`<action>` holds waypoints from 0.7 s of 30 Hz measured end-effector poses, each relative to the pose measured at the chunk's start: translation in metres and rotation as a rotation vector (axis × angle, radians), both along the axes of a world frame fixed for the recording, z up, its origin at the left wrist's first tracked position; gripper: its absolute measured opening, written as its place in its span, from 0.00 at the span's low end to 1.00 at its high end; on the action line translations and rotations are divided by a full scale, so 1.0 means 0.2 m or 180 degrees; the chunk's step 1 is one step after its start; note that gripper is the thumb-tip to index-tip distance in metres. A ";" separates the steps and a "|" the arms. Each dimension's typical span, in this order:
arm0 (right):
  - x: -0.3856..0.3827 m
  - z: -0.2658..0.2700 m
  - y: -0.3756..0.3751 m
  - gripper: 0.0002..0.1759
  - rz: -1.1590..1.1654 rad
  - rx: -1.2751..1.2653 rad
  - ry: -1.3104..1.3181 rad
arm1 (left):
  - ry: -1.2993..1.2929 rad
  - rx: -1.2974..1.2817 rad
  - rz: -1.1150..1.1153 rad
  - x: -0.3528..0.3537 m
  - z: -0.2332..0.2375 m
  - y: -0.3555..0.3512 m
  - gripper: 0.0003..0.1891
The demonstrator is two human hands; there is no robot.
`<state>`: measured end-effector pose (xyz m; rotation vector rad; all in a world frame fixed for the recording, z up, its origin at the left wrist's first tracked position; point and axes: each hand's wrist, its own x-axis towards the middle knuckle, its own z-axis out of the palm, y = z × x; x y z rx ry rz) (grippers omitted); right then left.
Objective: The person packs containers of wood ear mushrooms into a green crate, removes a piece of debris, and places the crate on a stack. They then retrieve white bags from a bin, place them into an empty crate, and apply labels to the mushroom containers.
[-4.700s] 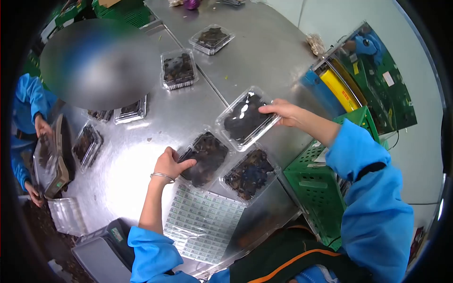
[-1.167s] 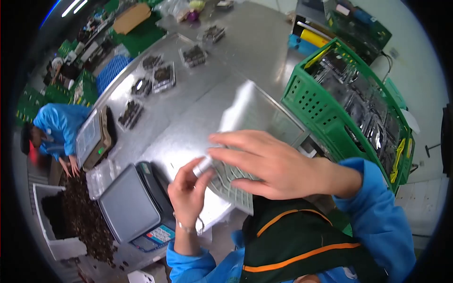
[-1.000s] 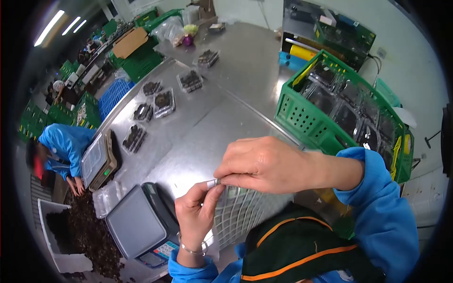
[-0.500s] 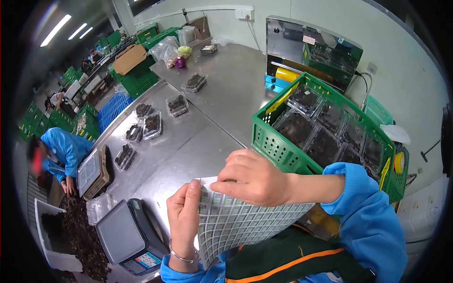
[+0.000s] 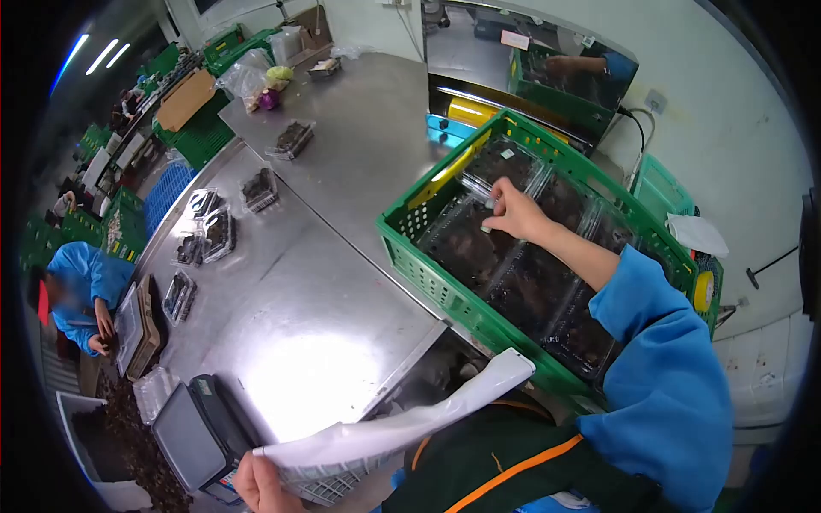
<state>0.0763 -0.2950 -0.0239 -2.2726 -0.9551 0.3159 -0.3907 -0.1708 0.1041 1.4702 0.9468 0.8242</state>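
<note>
My right hand point(image 5: 519, 212) is over the green crate point(image 5: 462, 301), its thumb and fingers pinched on a small pale label above the clear boxes of dark contents point(image 5: 466, 242). One box at the crate's back point(image 5: 503, 162) bears a small white label. At the lower left, my left hand point(image 5: 263, 484) grips the end of a label sheet point(image 5: 402, 427), which curls toward the crate with its white back up and a grid of labels on its underside.
Several clear boxes point(image 5: 259, 189) stand on the metal table point(image 5: 342, 282). A scale point(image 5: 192, 432) is at the lower left, near dark loose material point(image 5: 141, 436). A co-worker in blue point(image 5: 90, 274) bends over at the far left. Behind the crate stands a shiny machine point(image 5: 479, 51).
My right hand has left the sheet and moved over the crate. My left hand has gone down and left with the sheet, which now shows its white back. The view has shifted right.
</note>
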 end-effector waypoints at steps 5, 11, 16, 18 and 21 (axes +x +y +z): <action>0.02 0.24 -0.34 0.12 -0.0013 0.0561 0.1037 | -0.0137 0.0139 0.0682 0.09 -0.02 -0.14 0.10; -0.08 0.09 -0.64 0.20 0.0152 -0.0149 -0.0281 | -0.0454 0.0302 0.0587 0.18 -0.08 -0.07 0.10; -0.17 0.21 -1.05 0.19 0.0020 -0.0048 0.2282 | -0.0333 0.0092 0.0441 0.33 -0.07 -0.10 0.15; -0.24 0.14 -1.12 0.18 -0.0161 -0.0313 0.1261 | -0.0378 -0.0108 0.0226 0.34 -0.12 -0.05 0.16; -0.43 0.33 -1.08 0.17 -0.0461 0.0217 -0.0977 | -0.0389 -0.0557 -0.0241 0.36 -0.18 0.03 0.19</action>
